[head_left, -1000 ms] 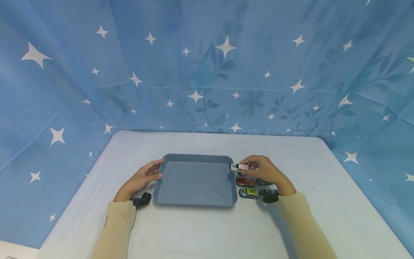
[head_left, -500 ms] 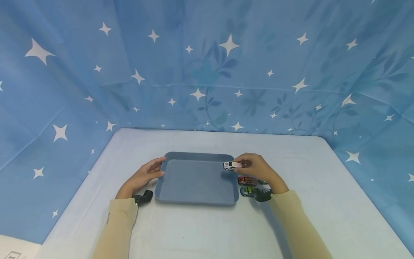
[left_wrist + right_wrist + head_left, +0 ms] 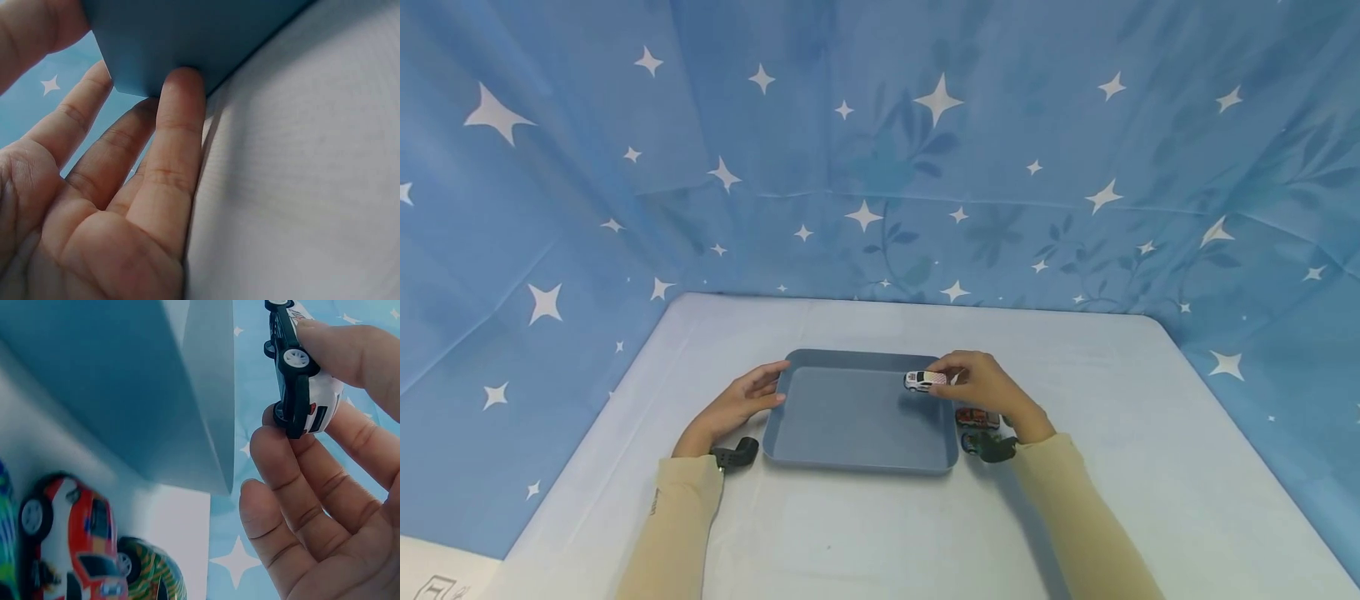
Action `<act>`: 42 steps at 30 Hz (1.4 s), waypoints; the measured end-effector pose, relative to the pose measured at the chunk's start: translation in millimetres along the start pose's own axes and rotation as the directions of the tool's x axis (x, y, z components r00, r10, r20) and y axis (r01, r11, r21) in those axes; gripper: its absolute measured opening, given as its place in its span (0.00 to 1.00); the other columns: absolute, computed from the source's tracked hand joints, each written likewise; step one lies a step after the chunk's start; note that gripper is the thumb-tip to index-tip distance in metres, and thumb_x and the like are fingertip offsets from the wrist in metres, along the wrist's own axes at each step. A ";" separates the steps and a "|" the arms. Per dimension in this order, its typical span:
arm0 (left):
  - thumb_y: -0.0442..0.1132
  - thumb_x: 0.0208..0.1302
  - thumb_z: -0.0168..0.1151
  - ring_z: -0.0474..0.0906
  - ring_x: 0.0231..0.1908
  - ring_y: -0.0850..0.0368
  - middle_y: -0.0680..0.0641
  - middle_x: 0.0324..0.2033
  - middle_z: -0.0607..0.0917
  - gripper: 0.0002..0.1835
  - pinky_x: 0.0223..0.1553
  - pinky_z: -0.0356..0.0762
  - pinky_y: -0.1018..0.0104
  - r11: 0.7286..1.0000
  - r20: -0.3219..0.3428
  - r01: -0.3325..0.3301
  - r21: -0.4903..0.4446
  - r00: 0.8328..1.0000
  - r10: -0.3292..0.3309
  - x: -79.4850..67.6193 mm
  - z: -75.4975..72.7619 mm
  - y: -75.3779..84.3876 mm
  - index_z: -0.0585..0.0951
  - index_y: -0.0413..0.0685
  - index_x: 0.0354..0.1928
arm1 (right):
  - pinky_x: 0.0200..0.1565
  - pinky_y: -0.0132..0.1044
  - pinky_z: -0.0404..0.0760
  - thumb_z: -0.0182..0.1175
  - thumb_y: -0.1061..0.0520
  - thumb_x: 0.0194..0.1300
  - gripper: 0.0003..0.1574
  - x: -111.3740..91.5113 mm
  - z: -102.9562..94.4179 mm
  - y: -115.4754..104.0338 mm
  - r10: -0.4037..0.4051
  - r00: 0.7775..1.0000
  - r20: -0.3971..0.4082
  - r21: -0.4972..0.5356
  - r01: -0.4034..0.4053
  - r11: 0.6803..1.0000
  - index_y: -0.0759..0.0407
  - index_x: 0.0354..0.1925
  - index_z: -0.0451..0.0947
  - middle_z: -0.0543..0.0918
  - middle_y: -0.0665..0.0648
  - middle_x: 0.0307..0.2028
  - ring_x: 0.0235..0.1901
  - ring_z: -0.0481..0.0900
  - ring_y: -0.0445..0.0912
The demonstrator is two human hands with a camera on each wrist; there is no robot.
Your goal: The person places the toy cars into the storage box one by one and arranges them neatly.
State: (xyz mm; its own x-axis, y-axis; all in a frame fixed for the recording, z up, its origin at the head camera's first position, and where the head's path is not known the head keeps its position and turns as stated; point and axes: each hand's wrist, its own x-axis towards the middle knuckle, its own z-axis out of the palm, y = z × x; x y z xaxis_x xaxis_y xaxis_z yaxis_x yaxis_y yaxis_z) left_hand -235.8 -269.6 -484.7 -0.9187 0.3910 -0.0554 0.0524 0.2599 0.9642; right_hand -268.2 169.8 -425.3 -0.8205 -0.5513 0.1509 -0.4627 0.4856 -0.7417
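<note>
My right hand (image 3: pixel 985 385) pinches a white toy car (image 3: pixel 927 381) between thumb and fingers, above the right end of a blue-grey tray (image 3: pixel 850 421). In the right wrist view the car's dark underside and wheels show, with the thumb (image 3: pixel 356 356) on its side. At the tray's left end, my left hand (image 3: pixel 735 410) touches the outer wall with extended fingertips. The left wrist view has a fingertip (image 3: pixel 182 84) against that wall (image 3: pixel 150 37).
Just right of the tray, a red toy car (image 3: pixel 976 417) and a blue-green toy car (image 3: pixel 972 442) stand on the white table (image 3: pixel 820 533). A green-striped toy car (image 3: pixel 156 575) appears beside the red one in the right wrist view. A starry blue curtain (image 3: pixel 880 167) hangs behind.
My right hand has carried the white car leftward from beside the tray's right edge to over its interior. My left hand has stayed at the tray's left end.
</note>
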 end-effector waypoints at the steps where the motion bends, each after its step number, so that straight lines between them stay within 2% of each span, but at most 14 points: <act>1: 0.39 0.80 0.63 0.50 0.81 0.23 0.28 0.83 0.56 0.39 0.78 0.56 0.30 1.000 0.000 0.001 -0.002 1.000 -0.001 -0.1 0.1 0.0 0.58 0.38 0.85 | 0.40 0.39 0.87 0.75 0.62 0.68 0.15 1.1 0.8 -0.5 -0.007 1.000 0.002 -0.006 0.007 1.000 0.67 0.51 0.89 0.88 0.56 0.40 0.37 0.83 0.45; 8: 0.39 0.80 0.63 0.49 0.81 0.23 0.28 0.83 0.55 0.40 0.78 0.55 0.30 1.000 0.006 0.002 -0.015 1.000 -0.002 -0.7 -0.5 0.2 0.58 0.38 0.85 | 0.45 0.43 0.87 0.76 0.61 0.68 0.16 9.8 5.8 -6.8 -0.012 1.000 0.013 -0.018 0.012 1.000 0.66 0.53 0.89 0.89 0.55 0.42 0.40 0.83 0.45; 14: 0.40 0.81 0.62 0.49 0.81 0.24 0.29 0.83 0.55 0.39 0.79 0.55 0.31 1.000 0.001 0.016 -0.007 1.000 -0.016 0.2 0.4 0.7 0.58 0.39 0.85 | 0.41 0.39 0.85 0.77 0.62 0.67 0.17 17.7 11.7 -8.8 0.010 1.000 0.015 -0.012 -0.010 1.000 0.65 0.53 0.89 0.89 0.57 0.43 0.36 0.82 0.43; 22: 0.40 0.80 0.63 0.48 0.81 0.24 0.29 0.83 0.55 0.39 0.79 0.54 0.31 1.000 0.000 0.017 -0.023 1.000 -0.017 0.3 0.1 0.5 0.58 0.40 0.85 | 0.39 0.38 0.82 0.78 0.63 0.66 0.16 25.5 14.9 -18.9 0.019 1.000 0.023 -0.016 -0.018 1.000 0.65 0.51 0.90 0.90 0.57 0.42 0.34 0.79 0.44; 30: 0.40 0.80 0.63 0.51 0.81 0.25 0.30 0.83 0.56 0.39 0.79 0.56 0.31 1.000 -0.007 0.024 -0.011 1.000 -0.025 0.6 -0.2 -0.3 0.58 0.40 0.85 | 0.42 0.39 0.86 0.77 0.63 0.66 0.16 36.4 23.3 -24.8 0.001 0.999 0.038 0.006 -0.001 1.000 0.66 0.51 0.90 0.91 0.59 0.44 0.37 0.85 0.44; 42: 0.40 0.79 0.64 0.50 0.81 0.25 0.30 0.83 0.56 0.40 0.79 0.56 0.32 0.999 -0.014 0.028 -0.016 1.000 -0.028 0.7 -1.0 0.2 0.59 0.40 0.85 | 0.39 0.38 0.83 0.77 0.63 0.66 0.16 48.1 40.4 -24.9 0.044 0.999 0.019 0.002 -0.044 0.999 0.66 0.51 0.90 0.90 0.59 0.43 0.36 0.84 0.44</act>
State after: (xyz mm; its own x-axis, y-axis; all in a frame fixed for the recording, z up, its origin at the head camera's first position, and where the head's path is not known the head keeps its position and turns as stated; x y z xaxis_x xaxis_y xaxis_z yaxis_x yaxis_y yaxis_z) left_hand -236.8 -270.1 -484.3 -0.9252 0.3711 -0.0787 0.0208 0.2569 0.9662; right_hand -282.6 103.8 -426.0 -0.8336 -0.5421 0.1058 -0.4255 0.5083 -0.7487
